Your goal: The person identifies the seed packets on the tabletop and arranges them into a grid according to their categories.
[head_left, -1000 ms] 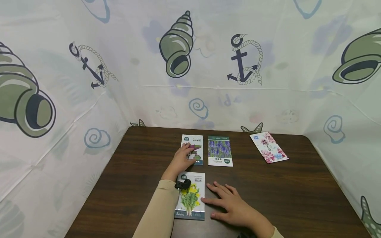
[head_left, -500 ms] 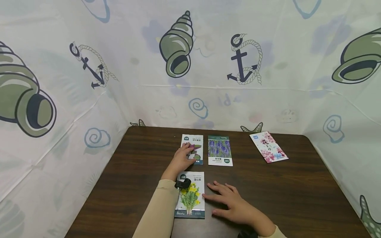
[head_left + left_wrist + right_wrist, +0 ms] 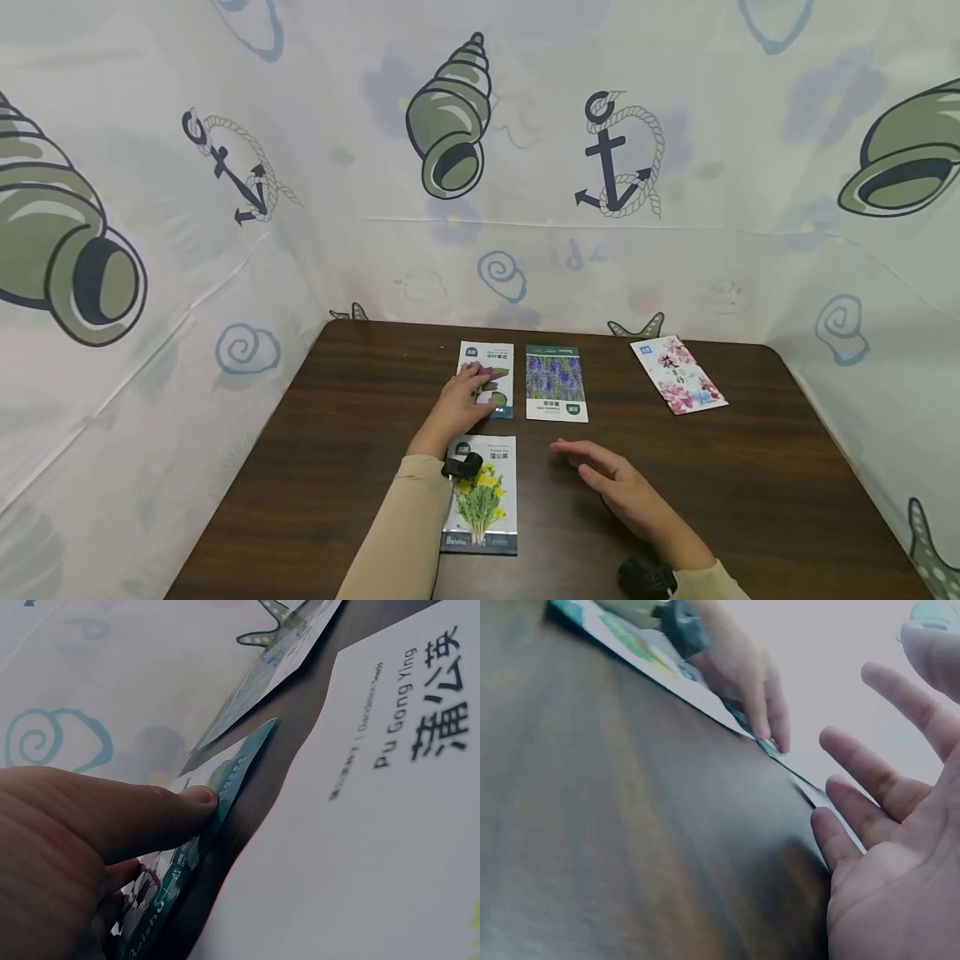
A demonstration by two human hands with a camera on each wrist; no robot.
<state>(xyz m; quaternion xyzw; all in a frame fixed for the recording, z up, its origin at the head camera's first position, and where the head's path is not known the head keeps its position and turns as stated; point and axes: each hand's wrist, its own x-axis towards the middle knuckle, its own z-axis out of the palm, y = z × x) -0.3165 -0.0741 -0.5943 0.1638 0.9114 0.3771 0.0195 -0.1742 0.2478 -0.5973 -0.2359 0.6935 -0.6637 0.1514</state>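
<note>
My left hand (image 3: 455, 408) rests on a white seed packet (image 3: 486, 351) with purple and green pictures, partly hidden under the fingers. In the left wrist view the straight thumb (image 3: 154, 817) lies on that packet's teal end (image 3: 234, 780). Below it, partly behind the left wrist, is a dandelion seed packet (image 3: 483, 496) with yellow flowers. My right hand (image 3: 626, 492) is to the right of the dandelion packet, apart from it and holding nothing. Its fingers (image 3: 889, 787) look relaxed and spread in the right wrist view.
A packet with purple flower spikes (image 3: 555, 379) lies just right of the one under my left hand. Farther right, a pink blossom packet (image 3: 678, 373) lies tilted. The dark wooden table (image 3: 315, 467) meets a patterned cloth wall (image 3: 540, 258) at its back edge.
My right hand has moved right, away from the dandelion packet's edge, and has turned on its side. The left hand and the packets stay in place.
</note>
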